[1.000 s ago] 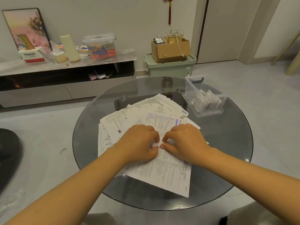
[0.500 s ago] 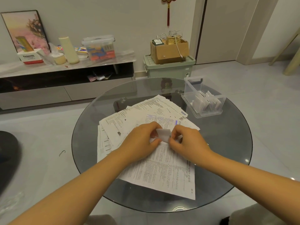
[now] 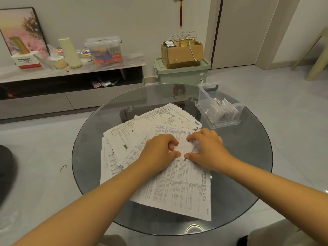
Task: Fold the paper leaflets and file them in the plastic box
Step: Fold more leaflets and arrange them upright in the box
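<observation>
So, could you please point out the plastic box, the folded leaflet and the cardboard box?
plastic box [image 3: 236, 110]: head view, right wall.
folded leaflet [image 3: 184, 148]: head view, bare middle.
cardboard box [image 3: 179, 55]: head view, front face.

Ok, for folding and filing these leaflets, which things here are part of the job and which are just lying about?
Part of the job:
small folded leaflet, pinched by left hand and right hand
unfolded leaflets spread on the glass table
clear plastic box, already holding folded leaflets

Just lying about:
cardboard box
green bin
lidded tub
framed picture
</observation>
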